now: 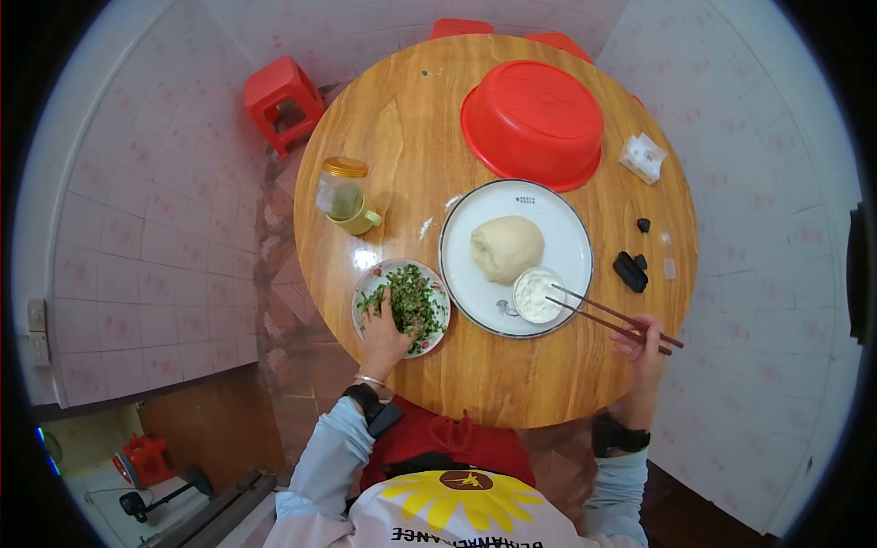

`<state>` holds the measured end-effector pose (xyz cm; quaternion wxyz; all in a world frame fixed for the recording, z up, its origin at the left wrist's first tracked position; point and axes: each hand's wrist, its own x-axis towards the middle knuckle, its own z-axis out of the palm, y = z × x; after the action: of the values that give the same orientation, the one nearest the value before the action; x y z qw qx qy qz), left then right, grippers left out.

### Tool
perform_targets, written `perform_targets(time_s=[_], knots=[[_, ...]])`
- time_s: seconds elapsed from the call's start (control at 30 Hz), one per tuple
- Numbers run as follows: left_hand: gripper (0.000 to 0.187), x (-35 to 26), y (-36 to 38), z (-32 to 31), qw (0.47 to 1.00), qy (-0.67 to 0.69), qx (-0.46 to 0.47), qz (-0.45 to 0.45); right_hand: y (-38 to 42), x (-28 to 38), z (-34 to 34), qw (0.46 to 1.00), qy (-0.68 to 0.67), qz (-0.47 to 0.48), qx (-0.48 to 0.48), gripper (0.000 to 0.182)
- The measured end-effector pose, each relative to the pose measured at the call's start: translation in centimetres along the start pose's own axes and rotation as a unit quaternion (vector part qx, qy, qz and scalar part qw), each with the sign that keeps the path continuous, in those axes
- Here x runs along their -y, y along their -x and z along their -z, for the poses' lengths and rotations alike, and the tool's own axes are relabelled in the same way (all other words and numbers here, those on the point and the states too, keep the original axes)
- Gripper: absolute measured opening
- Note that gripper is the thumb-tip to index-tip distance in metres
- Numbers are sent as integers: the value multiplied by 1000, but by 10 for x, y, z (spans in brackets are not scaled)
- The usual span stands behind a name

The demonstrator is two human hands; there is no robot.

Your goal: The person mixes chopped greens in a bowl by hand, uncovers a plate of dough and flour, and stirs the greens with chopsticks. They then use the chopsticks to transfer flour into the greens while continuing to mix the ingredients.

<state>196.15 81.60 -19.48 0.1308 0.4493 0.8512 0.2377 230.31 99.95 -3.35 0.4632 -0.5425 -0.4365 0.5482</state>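
My left hand (385,334) reaches over the near rim of a patterned plate (442,331), its fingers apart and touching chopped greens (416,306) mixed with brownish bits. My right hand (641,340) grips a pair of dark chopsticks (614,317), held slightly spread. Their tips point into a small bowl of white powder (537,297), which looks like flour. That bowl sits on a large white plate (565,219) with a dark rim, against a smooth ball of dough (508,248).
An upturned red basin (534,119) stands at the back of the round wooden table (393,100). A jar with an orange lid (343,173) rests in a yellow-green mug (356,219). At right lie a tissue pack (643,158) and a black case (630,271). Red stools (281,100) surround the table.
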Motion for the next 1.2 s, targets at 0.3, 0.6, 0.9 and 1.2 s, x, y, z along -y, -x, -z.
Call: perform_targets(time_s=[0.3,0.6,0.9,1.2], knots=[[54,-13,-29,-11,998,-30,18,-55,12,-51,17,995,91,40,-28,31],[60,-9,-25,21,995,52,81,-37,15,-59,0,993,119,-24,-7,34],[64,1,-10,28,988,112,103,-35,0,-119,-10,986,-117,-108,-59,31],[53,-12,-2,39,989,139,35,-39,6,-145,9,949,-257,-159,-94,30]])
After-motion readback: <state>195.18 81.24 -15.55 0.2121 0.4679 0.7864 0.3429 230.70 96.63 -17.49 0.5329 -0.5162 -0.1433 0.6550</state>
